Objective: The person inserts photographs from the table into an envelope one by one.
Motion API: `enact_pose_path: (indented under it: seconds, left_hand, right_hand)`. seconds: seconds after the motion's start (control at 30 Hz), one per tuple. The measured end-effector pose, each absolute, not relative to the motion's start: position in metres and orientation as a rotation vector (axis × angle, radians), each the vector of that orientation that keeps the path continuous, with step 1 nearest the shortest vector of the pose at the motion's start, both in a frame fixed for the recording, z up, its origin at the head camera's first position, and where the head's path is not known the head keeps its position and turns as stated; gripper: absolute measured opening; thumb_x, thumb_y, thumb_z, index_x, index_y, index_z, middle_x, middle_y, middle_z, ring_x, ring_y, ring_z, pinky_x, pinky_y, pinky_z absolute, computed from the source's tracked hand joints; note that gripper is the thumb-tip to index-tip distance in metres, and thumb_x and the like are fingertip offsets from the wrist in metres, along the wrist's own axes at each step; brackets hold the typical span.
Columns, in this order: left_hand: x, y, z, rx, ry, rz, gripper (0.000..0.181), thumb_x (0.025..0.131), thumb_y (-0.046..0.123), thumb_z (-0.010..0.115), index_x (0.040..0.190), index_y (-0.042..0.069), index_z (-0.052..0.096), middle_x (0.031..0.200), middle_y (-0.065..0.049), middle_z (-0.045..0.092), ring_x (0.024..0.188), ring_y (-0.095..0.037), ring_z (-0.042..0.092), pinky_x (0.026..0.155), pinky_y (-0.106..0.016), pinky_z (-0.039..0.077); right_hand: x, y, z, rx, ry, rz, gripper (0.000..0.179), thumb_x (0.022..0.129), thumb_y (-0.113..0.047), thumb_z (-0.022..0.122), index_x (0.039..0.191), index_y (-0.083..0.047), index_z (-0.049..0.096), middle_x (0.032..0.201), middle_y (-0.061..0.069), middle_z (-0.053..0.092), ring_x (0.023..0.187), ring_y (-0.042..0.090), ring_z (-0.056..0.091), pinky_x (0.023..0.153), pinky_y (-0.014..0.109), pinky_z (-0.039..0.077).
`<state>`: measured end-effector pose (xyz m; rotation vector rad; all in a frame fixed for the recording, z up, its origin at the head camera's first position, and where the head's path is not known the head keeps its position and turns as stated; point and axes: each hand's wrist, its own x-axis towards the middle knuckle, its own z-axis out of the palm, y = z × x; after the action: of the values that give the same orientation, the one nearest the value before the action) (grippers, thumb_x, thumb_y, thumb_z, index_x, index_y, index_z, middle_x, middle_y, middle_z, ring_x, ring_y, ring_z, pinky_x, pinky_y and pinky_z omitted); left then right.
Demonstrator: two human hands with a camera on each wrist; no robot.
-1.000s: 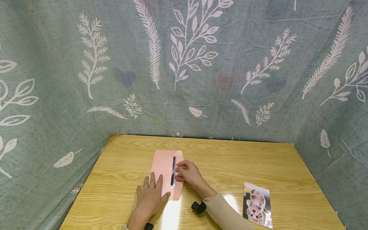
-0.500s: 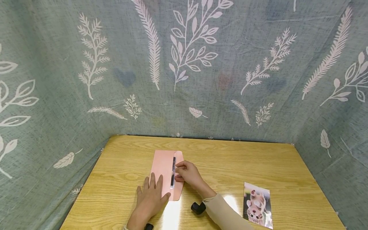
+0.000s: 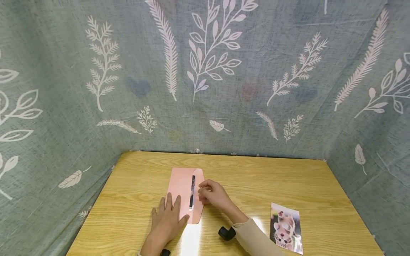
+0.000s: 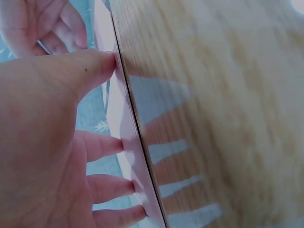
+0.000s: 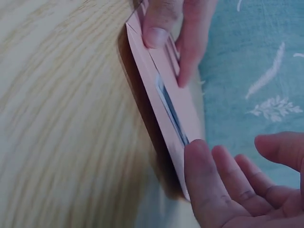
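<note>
1. Left of centre on the wooden table [image 3: 250, 169]: pink envelope [image 3: 180, 181], lying flat, with flap [image 3: 198, 176] unfolded toward the right.
2. Within the envelope's mouth: dark, white-edged card [image 3: 192, 193], showing only as a narrow strip along the opening.
3. Over the envelope's near left part: left hand [image 3: 167, 220], fingers spread and straight, resting on the paper, clasping nothing.
4. Just right of the card, by the flap: right hand [image 3: 216, 195], fingers loosely bent, released, gripping nothing; contact with the flap impossible to tell.
5. Behind the right wrist: beige sleeve [image 3: 256, 240], with small black device [image 3: 226, 233] just beside.
6. Toward the near right, well apart from the envelope: kitten photo [image 3: 286, 227], flat, head toward the near side.
7. Along the far side, left and right: grey-green cloth [image 3: 128, 64] with white leaf prints.
</note>
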<state>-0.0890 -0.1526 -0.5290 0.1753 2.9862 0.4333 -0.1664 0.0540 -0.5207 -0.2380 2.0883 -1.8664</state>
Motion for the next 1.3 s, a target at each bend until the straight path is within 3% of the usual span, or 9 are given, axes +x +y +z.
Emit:
enact_pose_path:
  seconds: [0.3, 0.5, 0.7, 0.97, 1.3]
  left_hand:
    - [-0.087, -0.153, -0.526, 0.186, 2.980, 0.443, 0.077, 0.096, 0.050, 0.062, 0.153, 0.005, 0.038, 0.157, -0.032, 0.023, 0.142, -0.055, 0.021, 0.100, -0.080, 0.022]
    - [-0.087, -0.154, -0.527, 0.178, 2.968, 0.420, 0.077, 0.096, 0.051, 0.061, 0.154, 0.006, 0.037, 0.158, -0.032, 0.021, 0.142, -0.054, 0.021, 0.100, -0.080, 0.021]
    - [-0.087, -0.154, -0.527, 0.180, 2.966, 0.435, 0.077, 0.096, 0.051, 0.061, 0.154, 0.006, 0.037, 0.158, -0.032, 0.022, 0.142, -0.054, 0.020, 0.100, -0.080, 0.021]
    - [-0.087, -0.153, -0.527, 0.194, 2.979, 0.449, 0.077, 0.096, 0.050, 0.061, 0.154, 0.005, 0.038, 0.157, -0.032, 0.022, 0.142, -0.055, 0.021, 0.100, -0.080, 0.021]
    - [-0.086, -0.154, -0.527, 0.204, 2.976, 0.462, 0.077, 0.097, 0.050, 0.061, 0.154, 0.005, 0.037, 0.157, -0.032, 0.022, 0.142, -0.055, 0.021, 0.099, -0.081, 0.021]
  right_hand:
    - [-0.157, 0.092, -0.503, -0.387, 2.324, -1.756, 0.026, 0.101, -0.014, 0.062, 0.120, 0.003, 0.063, 0.103, 0.012, 0.067, 0.091, 0.040, 0.067, 0.076, 0.050, 0.057]
    - [-0.148, 0.116, -0.489, -0.430, 2.528, -1.626, 0.021, 0.100, -0.022, 0.065, 0.116, -0.009, 0.067, 0.102, 0.001, 0.069, 0.091, 0.023, 0.066, 0.077, 0.036, 0.055]
    - [-0.139, 0.141, -0.484, -0.418, 2.654, -1.548, 0.020, 0.099, -0.025, 0.066, 0.116, -0.016, 0.067, 0.105, -0.004, 0.069, 0.095, 0.018, 0.066, 0.082, 0.035, 0.054]
    - [-0.127, 0.179, -0.483, -0.289, 2.727, -1.522, 0.021, 0.098, -0.023, 0.067, 0.119, -0.020, 0.067, 0.111, 0.000, 0.070, 0.101, 0.014, 0.065, 0.088, 0.036, 0.053]
    - [-0.113, 0.232, -0.488, -0.152, 2.839, -1.478, 0.023, 0.099, -0.023, 0.066, 0.120, -0.013, 0.067, 0.115, 0.006, 0.069, 0.103, 0.019, 0.065, 0.086, 0.030, 0.053]
